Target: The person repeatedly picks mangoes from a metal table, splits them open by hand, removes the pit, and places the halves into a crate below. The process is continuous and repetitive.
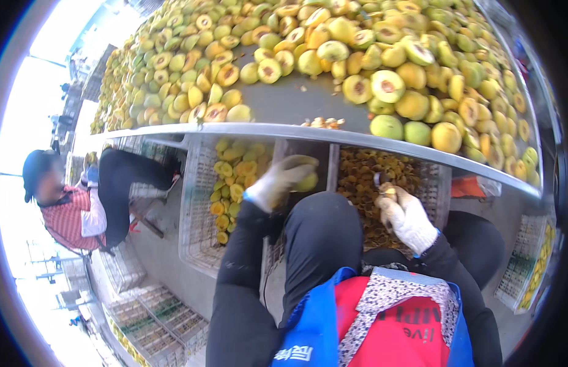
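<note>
My left hand (284,181), in a white knit glove and blurred, is shut on a yellow-green fruit half (307,182) between the two crates below the table edge. My right hand (403,215), gloved too, grips the handle of a small tool with a curved metal end (378,178), whose exact kind I cannot tell. It is over a crate of brown pits and scraps (357,183). Under my left hand's side stands a plastic crate (186,206) holding yellow fruit halves (236,188). Many halved, peach-like fruits (387,86) lie heaped on the metal table.
A raised metal rim (265,130) runs along the table's near edge, with small scraps (325,123) behind it. At the left a person (73,206) in a checked top sits. Stacked crates (160,321) stand lower left, another crate (522,266) far right. My knees flank the pit crate.
</note>
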A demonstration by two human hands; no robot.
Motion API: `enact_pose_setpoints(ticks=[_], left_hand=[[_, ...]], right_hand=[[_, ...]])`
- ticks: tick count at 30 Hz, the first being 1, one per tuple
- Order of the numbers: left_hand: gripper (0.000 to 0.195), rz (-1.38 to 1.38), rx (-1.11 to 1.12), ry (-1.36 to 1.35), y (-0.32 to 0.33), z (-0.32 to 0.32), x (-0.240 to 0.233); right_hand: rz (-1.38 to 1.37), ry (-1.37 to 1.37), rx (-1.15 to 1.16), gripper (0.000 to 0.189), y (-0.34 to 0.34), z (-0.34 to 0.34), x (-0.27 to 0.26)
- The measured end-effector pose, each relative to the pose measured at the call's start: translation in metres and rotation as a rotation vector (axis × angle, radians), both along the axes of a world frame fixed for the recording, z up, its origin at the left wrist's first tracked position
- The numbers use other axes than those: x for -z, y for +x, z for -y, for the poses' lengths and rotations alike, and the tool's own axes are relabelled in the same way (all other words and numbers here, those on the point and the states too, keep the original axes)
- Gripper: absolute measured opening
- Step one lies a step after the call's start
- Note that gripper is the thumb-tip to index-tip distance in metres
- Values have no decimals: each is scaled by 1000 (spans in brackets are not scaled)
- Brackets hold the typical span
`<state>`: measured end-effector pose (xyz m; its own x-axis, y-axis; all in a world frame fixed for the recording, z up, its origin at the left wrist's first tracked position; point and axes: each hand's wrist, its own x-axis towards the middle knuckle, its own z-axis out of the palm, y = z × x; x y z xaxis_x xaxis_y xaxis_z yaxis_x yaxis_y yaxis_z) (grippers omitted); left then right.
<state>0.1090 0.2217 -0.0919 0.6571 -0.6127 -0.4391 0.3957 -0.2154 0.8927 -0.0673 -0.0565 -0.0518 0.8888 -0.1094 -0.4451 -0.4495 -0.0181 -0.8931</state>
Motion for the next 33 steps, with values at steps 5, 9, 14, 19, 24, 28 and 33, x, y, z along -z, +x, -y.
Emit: enact_pose_setpoints(ticks=[5,9,14,19,24,28,33], left_hand=[[36,-108,-411,-434,-18,14,-100],[34,-283,-390,-613,-53,75,-134],[48,530,-340,-433,-104,156,-128],[52,224,-399,-504,-102,183,-127],[56,-29,-440,-568,-87,194,-119],[60,-14,-412,-590,-72,203,-112],[61,-98,-479,-598,-66,212,-106]], right_hand=[[350,-167,-97,34,-1,-7,-25],[540,-316,-82,33,4,-17,-59],[581,-322,22,39,1,5,-75],[614,-159,66,46,-10,20,-73],[585,-212,96,47,-6,23,-67],[601,-246,176,45,6,20,-55],[578,-319,195,41,16,18,-42]])
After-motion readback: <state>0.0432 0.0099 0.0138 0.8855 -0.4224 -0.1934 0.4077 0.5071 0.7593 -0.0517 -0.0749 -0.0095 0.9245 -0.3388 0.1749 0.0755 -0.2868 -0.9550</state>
